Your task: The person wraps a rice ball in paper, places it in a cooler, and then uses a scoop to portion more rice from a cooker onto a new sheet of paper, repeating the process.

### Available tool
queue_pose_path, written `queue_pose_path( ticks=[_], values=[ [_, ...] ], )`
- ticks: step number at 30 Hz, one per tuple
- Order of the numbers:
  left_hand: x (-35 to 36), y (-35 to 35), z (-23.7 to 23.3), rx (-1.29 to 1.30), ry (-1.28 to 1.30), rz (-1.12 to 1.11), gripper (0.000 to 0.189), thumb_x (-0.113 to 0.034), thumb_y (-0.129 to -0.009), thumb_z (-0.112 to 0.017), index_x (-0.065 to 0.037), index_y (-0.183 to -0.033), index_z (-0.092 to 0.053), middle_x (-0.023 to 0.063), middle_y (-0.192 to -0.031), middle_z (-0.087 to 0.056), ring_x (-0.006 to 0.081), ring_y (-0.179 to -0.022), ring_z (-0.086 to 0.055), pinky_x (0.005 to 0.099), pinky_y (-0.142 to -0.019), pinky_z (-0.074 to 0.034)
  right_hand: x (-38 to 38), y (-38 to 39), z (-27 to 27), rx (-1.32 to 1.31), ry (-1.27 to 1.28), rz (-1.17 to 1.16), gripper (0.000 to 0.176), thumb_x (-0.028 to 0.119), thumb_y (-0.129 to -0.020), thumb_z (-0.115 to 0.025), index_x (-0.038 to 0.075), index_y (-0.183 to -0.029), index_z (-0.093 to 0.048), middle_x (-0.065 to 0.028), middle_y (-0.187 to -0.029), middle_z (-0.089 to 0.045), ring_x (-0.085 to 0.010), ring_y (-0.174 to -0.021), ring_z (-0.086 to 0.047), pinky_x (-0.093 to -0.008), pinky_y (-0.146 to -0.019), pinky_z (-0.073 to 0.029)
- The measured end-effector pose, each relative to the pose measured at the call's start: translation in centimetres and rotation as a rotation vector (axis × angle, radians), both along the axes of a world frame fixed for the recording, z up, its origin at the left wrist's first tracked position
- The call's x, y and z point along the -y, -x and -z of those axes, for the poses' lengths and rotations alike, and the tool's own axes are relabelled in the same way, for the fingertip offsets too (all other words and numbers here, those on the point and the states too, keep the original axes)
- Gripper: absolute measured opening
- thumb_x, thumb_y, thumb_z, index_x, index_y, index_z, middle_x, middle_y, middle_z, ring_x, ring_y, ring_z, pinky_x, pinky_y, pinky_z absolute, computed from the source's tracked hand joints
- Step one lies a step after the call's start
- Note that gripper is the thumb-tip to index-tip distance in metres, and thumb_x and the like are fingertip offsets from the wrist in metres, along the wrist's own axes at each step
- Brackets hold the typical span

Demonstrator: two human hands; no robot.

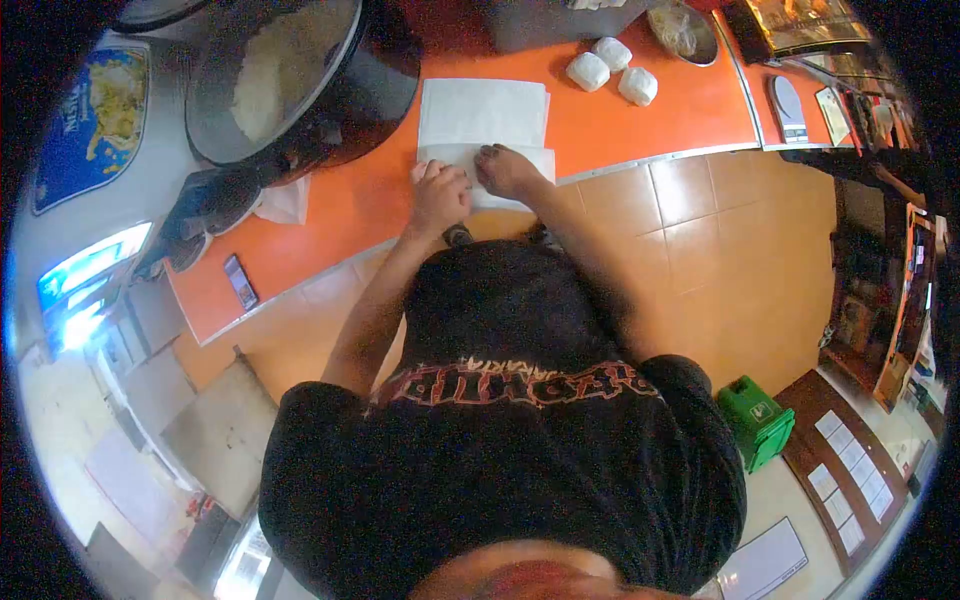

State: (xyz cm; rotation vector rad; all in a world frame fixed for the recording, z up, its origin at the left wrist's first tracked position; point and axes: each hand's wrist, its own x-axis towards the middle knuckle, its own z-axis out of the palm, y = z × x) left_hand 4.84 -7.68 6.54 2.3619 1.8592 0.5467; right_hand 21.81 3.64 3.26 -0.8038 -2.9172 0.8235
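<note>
A white sheet of paper point(483, 110) lies on the orange counter point(640, 125). Both hands press on its near edge, where the paper is folded or rolled over. My left hand point(438, 195) rests with fingers curled on the near left corner. My right hand point(506, 170) lies beside it on the near edge, fingers bent down onto the paper. What is under the folded paper is hidden.
Three white dough balls point(612, 68) sit beyond the paper, near a metal bowl point(684, 30). A big black pot point(290, 80) with white contents stands to the left. A phone point(240, 281) lies on the counter's left end. A scale point(788, 108) is on the right. A green box point(755, 420) stands on the tiled floor.
</note>
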Motion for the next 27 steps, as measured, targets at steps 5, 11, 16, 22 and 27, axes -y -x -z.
queue_pose_path(
  ticks=[5,11,16,22,27],
  values=[
    [-1.2,-0.3,1.7,0.035,0.025,-0.141,0.022,-0.024,-0.079,-0.065,-0.012,-0.097,-0.071,0.0015,-0.101,-0.067,0.0264,-0.105,-0.057,0.0534,-0.099,-0.034,2.1,-1.6,1.2,-0.245,-0.055,0.072,0.016,0.016,-0.085,-0.061,0.0,-0.086,-0.06,-0.0201,-0.095,-0.061,-0.0409,-0.092,-0.059,-0.0475,-0.088,-0.049],
    [0.4,2.2,3.6,0.006,-0.032,-0.079,0.039,-0.045,-0.079,-0.072,-0.013,-0.101,-0.072,0.0008,-0.107,-0.066,0.0252,-0.113,-0.054,0.055,-0.1,-0.032,2.4,-5.3,-1.6,-0.267,0.168,0.237,0.018,0.017,-0.088,-0.066,0.003,-0.098,-0.066,-0.0165,-0.111,-0.061,-0.0397,-0.105,-0.059,-0.045,-0.093,-0.049],
    [1.0,3.1,4.1,0.019,0.013,0.007,0.042,-0.05,-0.073,-0.077,-0.019,-0.102,-0.074,-0.0011,-0.113,-0.066,0.0235,-0.116,-0.052,0.0562,-0.101,-0.03,3.4,-7.2,2.4,-0.399,0.041,0.298,0.019,0.019,-0.086,-0.065,0.012,-0.101,-0.073,-0.0159,-0.103,-0.07,-0.0368,-0.103,-0.064,-0.0462,-0.092,-0.051],
    [-0.3,2.9,6.6,-0.061,0.034,-0.073,0.031,-0.04,-0.071,-0.08,-0.023,-0.096,-0.073,-0.0048,-0.103,-0.069,0.0215,-0.112,-0.055,0.053,-0.098,-0.032,2.3,-6.2,2.7,-0.23,0.232,0.577,0.02,0.021,-0.085,-0.07,0.01,-0.1,-0.07,-0.0163,-0.092,-0.07,-0.0359,-0.088,-0.068,-0.0458,-0.077,-0.054],
    [-2.6,1.9,8.1,0.028,0.026,-0.34,0.026,-0.028,-0.073,-0.079,-0.017,-0.094,-0.068,-0.0006,-0.097,-0.07,0.0232,-0.107,-0.057,0.0513,-0.092,-0.035,0.3,-4.7,1.6,-0.06,0.29,0.688,0.027,0.02,-0.079,-0.078,0.008,-0.1,-0.066,-0.0099,-0.078,-0.069,-0.0346,-0.079,-0.068,-0.0445,-0.073,-0.054]
  ],
)
